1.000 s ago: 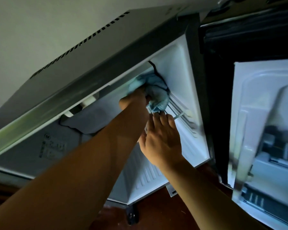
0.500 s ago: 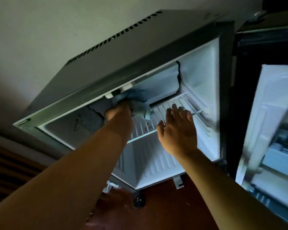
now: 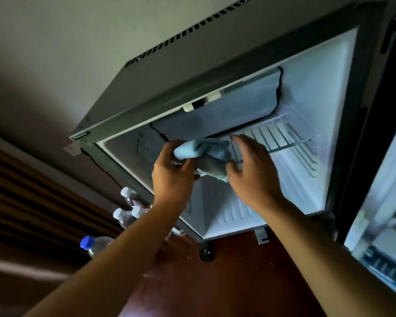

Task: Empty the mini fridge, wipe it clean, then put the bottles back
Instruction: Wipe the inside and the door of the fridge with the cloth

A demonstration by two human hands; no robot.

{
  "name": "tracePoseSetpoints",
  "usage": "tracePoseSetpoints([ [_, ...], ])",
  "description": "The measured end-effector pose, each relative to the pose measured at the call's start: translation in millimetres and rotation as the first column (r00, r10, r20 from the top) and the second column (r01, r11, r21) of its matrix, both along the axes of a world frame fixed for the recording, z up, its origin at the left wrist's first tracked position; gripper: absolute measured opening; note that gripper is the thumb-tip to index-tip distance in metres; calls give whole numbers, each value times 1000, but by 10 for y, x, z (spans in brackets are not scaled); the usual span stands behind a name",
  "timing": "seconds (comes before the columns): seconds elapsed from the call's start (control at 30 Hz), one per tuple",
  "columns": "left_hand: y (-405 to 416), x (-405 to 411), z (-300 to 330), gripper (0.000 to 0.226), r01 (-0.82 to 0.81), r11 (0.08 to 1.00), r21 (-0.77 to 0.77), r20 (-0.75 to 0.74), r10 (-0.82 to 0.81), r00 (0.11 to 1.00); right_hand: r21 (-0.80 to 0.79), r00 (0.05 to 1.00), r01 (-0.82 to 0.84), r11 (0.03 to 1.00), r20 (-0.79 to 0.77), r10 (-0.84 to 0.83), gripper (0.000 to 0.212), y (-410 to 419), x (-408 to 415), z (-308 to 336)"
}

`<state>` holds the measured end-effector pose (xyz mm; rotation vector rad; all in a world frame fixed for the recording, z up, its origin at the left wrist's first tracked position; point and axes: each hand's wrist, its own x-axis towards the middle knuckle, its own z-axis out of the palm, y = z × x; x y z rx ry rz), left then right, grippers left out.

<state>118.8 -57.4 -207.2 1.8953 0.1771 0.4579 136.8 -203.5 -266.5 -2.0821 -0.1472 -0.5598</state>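
Note:
The mini fridge (image 3: 306, 92) stands open with no bottles inside; its white walls and wire shelf (image 3: 286, 138) are bare. My left hand (image 3: 172, 177) grips a bunched light blue cloth (image 3: 204, 151) at the front edge of the shelf, just below the freezer flap (image 3: 226, 110). My right hand (image 3: 252, 170) hovers beside the cloth with fingers relaxed, its thumb at the cloth's lower edge. Several water bottles stand on the floor left of the fridge: white-capped ones (image 3: 124, 213) and a blue-capped one (image 3: 93, 244).
The fridge door (image 3: 386, 213) hangs open at the right, its racks facing me. Dark red floor (image 3: 226, 282) lies in front. A brown curtain (image 3: 21, 202) fills the left, with a pale wall above it.
My left hand has pulled the cloth out from deep under the freezer flap to the shelf's front edge. My right hand left the shelf and came to the cloth. The view drew back, showing the bottles.

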Motion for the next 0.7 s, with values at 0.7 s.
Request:
tracePoseSetpoints([
  [0.7,190,-978,-590,16,194,689,698,-273,6,962,419,844,-47,907,-469,261,22,363,-765,-652],
])
